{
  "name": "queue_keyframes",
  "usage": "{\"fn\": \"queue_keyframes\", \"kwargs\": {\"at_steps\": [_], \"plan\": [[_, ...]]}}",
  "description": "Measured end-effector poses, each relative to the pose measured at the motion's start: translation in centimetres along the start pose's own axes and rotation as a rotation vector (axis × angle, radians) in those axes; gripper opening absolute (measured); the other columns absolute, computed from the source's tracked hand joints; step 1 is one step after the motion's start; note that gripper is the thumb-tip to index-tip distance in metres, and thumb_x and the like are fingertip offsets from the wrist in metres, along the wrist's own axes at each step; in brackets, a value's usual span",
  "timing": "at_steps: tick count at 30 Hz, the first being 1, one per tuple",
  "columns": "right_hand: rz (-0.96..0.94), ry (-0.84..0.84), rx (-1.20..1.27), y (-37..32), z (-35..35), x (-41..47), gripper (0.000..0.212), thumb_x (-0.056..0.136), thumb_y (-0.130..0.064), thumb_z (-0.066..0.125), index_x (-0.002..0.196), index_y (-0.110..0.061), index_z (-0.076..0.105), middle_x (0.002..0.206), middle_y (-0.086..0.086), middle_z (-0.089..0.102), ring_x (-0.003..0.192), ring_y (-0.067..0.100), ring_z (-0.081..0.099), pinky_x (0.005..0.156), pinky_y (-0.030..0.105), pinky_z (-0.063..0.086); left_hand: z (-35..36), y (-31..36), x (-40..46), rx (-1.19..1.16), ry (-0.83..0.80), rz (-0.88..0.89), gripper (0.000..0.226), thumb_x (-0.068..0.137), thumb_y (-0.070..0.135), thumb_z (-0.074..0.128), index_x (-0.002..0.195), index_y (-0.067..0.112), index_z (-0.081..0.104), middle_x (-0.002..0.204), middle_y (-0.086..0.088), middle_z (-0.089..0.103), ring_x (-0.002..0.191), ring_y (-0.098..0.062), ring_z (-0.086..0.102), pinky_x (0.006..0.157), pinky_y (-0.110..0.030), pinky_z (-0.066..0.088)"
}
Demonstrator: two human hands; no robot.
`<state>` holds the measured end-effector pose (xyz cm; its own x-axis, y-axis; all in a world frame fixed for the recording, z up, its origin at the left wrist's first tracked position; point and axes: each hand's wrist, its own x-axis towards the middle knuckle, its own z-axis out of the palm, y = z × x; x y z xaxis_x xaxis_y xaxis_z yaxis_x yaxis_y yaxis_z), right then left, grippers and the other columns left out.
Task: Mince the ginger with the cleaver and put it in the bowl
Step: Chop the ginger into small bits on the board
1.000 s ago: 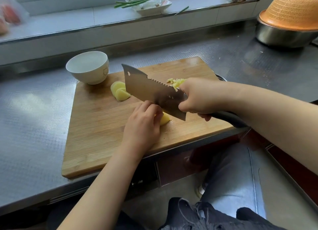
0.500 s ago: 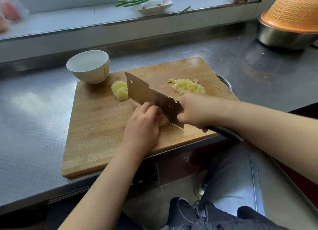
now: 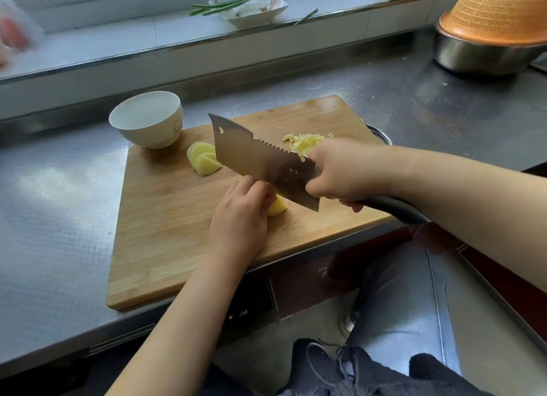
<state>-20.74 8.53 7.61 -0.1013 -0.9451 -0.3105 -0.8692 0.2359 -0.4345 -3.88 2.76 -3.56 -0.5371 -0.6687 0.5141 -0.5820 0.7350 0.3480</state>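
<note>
On the wooden cutting board [image 3: 165, 241] my left hand [image 3: 239, 218] presses down on a yellow ginger piece [image 3: 277, 206], most of it hidden under the fingers. My right hand [image 3: 340, 170] grips the dark handle of the steel cleaver [image 3: 260, 161], whose blade is lifted above the ginger piece and tilted, tip pointing to the far left. A stack of ginger slices [image 3: 202, 158] lies behind the blade. A small heap of minced ginger [image 3: 305, 142] sits at the board's far right, partly hidden by my right hand. An empty white bowl [image 3: 147, 118] stands at the board's far left corner.
The board lies on a steel counter [image 3: 53, 218], overhanging its front edge. A steel basin with an orange strainer [image 3: 491, 25] stands at the far right. On the sill behind is a white dish with green onions [image 3: 248, 6]. My legs are below the counter edge.
The cleaver came down onto the ginger piece beside my left fingers half a second ago, and has risen again. My left hand stays on the piece.
</note>
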Motion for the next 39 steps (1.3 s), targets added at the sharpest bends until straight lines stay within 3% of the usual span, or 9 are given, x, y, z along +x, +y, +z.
{"fn": "queue_keyframes", "kwargs": {"at_steps": [3, 8, 12, 15, 20, 25, 33, 39], "plan": [[0.0, -0.023, -0.024, -0.5, -0.4, 0.0, 0.009, 0.092, -0.01, 0.055, 0.085, -0.011, 0.05, 0.075, 0.016, 0.062, 0.05, 0.022, 0.058, 0.043, 0.027, 0.052, 0.0, 0.0, 0.0, 0.011, 0.018, -0.007, 0.004, 0.085, 0.005, 0.066, 0.087, 0.008, 0.065, 0.093, -0.007, 0.062, 0.074, -0.025, 0.055, 0.058, -0.027, 0.033], [0.024, -0.083, -0.061, -1.1, -0.4, 0.5, 0.008, 0.094, -0.01, 0.054, 0.101, -0.006, 0.055, 0.078, 0.016, 0.064, 0.051, 0.021, 0.06, 0.043, 0.026, 0.051, 0.1, -0.2, -0.1, 0.024, 0.011, 0.0, 0.005, 0.085, 0.005, 0.066, 0.086, 0.009, 0.064, 0.09, -0.006, 0.061, 0.074, -0.025, 0.054, 0.057, -0.028, 0.033], [0.044, -0.117, -0.104, -1.8, 0.0, 1.3, 0.006, 0.093, -0.004, 0.051, 0.087, -0.007, 0.053, 0.074, 0.017, 0.063, 0.05, 0.022, 0.06, 0.043, 0.028, 0.053, 0.1, -0.2, -0.1, 0.025, 0.021, 0.004, 0.003, 0.085, 0.006, 0.066, 0.087, 0.009, 0.065, 0.09, -0.006, 0.061, 0.076, -0.025, 0.054, 0.058, -0.028, 0.034], [0.059, -0.121, -0.087, -1.8, 0.9, 1.4, 0.004, 0.093, -0.003, 0.049, 0.093, -0.004, 0.053, 0.079, 0.022, 0.064, 0.053, 0.026, 0.061, 0.047, 0.033, 0.058, 0.2, -0.3, 0.0, 0.009, 0.029, -0.013, 0.004, 0.084, 0.005, 0.067, 0.085, 0.008, 0.066, 0.09, -0.006, 0.062, 0.078, -0.025, 0.055, 0.06, -0.027, 0.035], [0.056, 0.017, -0.038, 0.2, 2.9, 0.4, 0.013, 0.093, -0.014, 0.054, 0.081, -0.011, 0.054, 0.072, 0.011, 0.062, 0.048, 0.024, 0.062, 0.04, 0.025, 0.049, 0.3, -0.4, -0.1, -0.026, 0.042, -0.02, 0.005, 0.084, 0.006, 0.066, 0.084, 0.01, 0.065, 0.091, -0.004, 0.062, 0.077, -0.025, 0.056, 0.057, -0.031, 0.041], [0.064, 0.003, 0.138, 1.0, 2.0, 0.2, 0.014, 0.092, -0.007, 0.054, 0.079, -0.01, 0.05, 0.069, 0.012, 0.055, 0.045, 0.019, 0.05, 0.041, 0.027, 0.049, 0.0, -0.5, -0.5, -0.07, 0.055, -0.002, 0.007, 0.085, 0.009, 0.056, 0.081, 0.01, 0.061, 0.088, -0.003, 0.06, 0.076, -0.023, 0.054, 0.058, -0.032, 0.043], [-0.003, 0.033, 0.003, -0.4, 0.4, -0.7, 0.01, 0.093, -0.012, 0.053, 0.084, -0.009, 0.051, 0.063, 0.012, 0.058, 0.042, 0.02, 0.056, 0.04, 0.026, 0.05, -0.2, -0.2, -0.5, 0.001, 0.02, -0.005, 0.002, 0.087, 0.006, 0.064, 0.086, 0.008, 0.062, 0.094, -0.007, 0.062, 0.075, -0.025, 0.055, 0.059, -0.028, 0.035], [0.009, -0.029, -0.06, -1.5, 0.3, -0.1, 0.017, 0.094, -0.007, 0.05, 0.077, -0.01, 0.047, 0.066, 0.014, 0.058, 0.039, 0.017, 0.055, 0.04, 0.024, 0.047, -0.2, -0.4, -0.6, -0.025, 0.028, 0.008, 0.001, 0.087, 0.009, 0.064, 0.087, 0.008, 0.064, 0.093, -0.007, 0.063, 0.076, -0.027, 0.057, 0.056, -0.036, 0.046]]}}
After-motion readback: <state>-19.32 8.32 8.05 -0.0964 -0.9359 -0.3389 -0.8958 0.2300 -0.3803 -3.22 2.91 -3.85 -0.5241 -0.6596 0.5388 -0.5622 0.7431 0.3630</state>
